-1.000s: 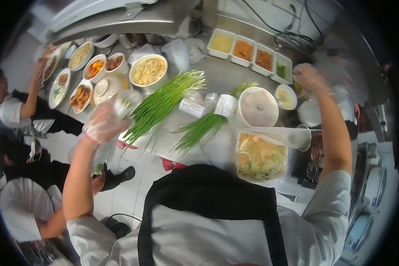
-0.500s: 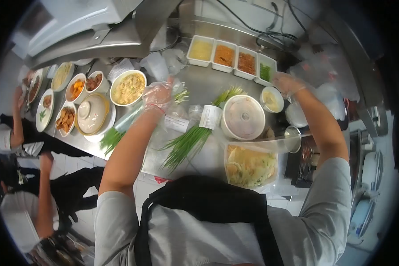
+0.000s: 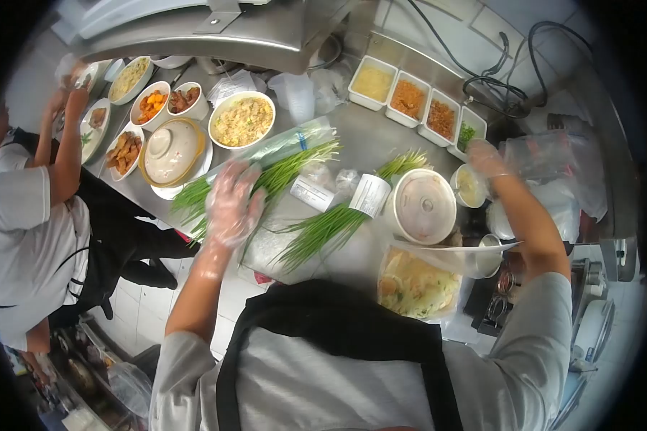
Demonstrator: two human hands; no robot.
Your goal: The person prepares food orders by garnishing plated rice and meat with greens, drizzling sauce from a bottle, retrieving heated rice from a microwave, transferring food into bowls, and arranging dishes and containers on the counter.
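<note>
Gloved in clear plastic, my left hand (image 3: 233, 201) lies with fingers spread on the left part of the long green chives (image 3: 284, 169). Behind these chives is a clear plastic sleeve (image 3: 295, 138) with a blue mark. A second bunch of chives (image 3: 323, 235), wrapped in a white label (image 3: 370, 195), lies to the right, beside a round lidded tub (image 3: 424, 206). My right hand (image 3: 486, 159), also gloved, is at the front of the white tray of chopped greens (image 3: 469, 131), just above a small bowl (image 3: 469, 187). Its fingertips are unclear.
Left are a fried rice bowl (image 3: 242, 121), a lidded clay pot (image 3: 172, 152) and several filled dishes. Bagged food (image 3: 418, 284) lies at the front edge. Co-workers (image 3: 32, 194) stand at far left. A metal hood (image 3: 208, 36) overhangs the back, with cables (image 3: 492, 82) at right.
My left hand has moved back toward me from the root end of the chives and its fingers have spread. My right hand stays near the greens tray. The co-workers have shifted.
</note>
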